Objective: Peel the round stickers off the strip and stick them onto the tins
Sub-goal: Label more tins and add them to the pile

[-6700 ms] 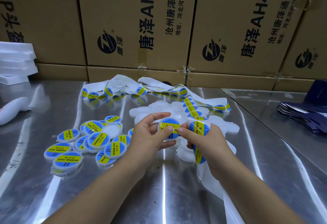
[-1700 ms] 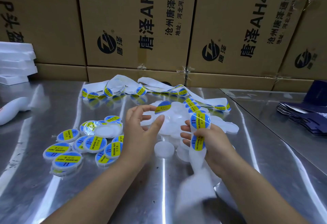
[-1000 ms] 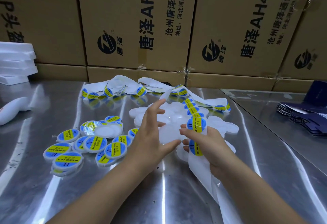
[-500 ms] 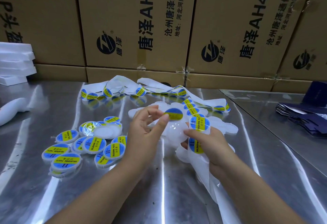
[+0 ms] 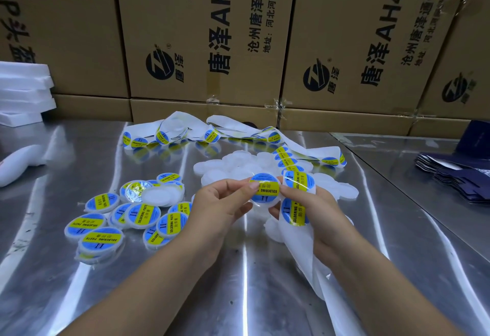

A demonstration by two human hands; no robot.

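Two hands (image 5: 217, 212), one held tin (image 5: 265, 192), four tall cartons (image 5: 185, 17).

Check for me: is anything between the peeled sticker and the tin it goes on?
Nothing visible. The sticker already lies on the tin, which the left hand pinches at its left edge. The right hand, gripping the strip, presses its thumb on the sticker's right edge.

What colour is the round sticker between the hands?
Blue round sticker with a yellow band across it, seen best in the head view.

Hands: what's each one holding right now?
Left hand: holding the tin.
Right hand: holding the sticker strip, thumb on the tin.
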